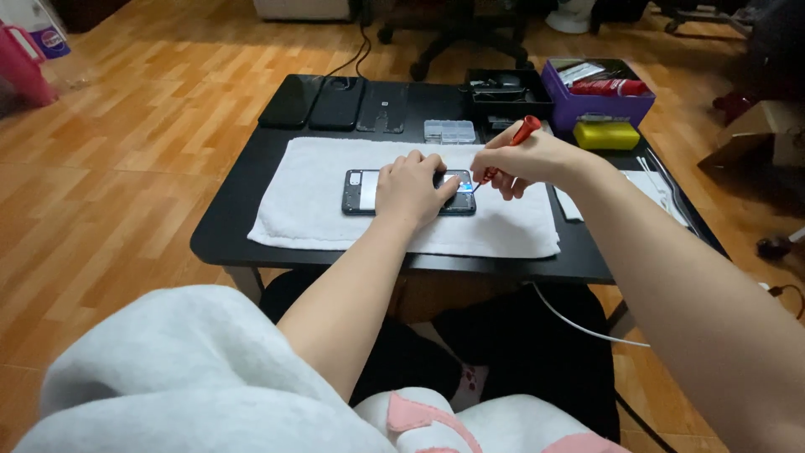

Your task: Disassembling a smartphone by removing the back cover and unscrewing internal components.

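A low black table (235,231) stands on the wooden floor, and a white towel (310,214) is spread across most of its top. At the table's far right corner sits a purple box (597,106) with a red tube-shaped package (610,86) lying in it, and just in front of that a yellow block (605,134). Left of the purple box is a black tray (508,91) of small parts, then a small clear compartment case (449,130). Along the far edge lie three dark phone-shaped slabs (335,102) side by side. At the far left on the floor stands a white container with a coloured label (42,32) — too blurred to tell more.

In the middle of the towel lies an opened phone (362,191), dark-framed, its back off, a pale rectangular part showing at its left end. The left hand (409,186) rests flat on it, fingers pressing the frame down, grasping nothing. The right hand (524,161) is closed around a red-handled screwdriver (521,134) — its thin tip meets the phone's right end.
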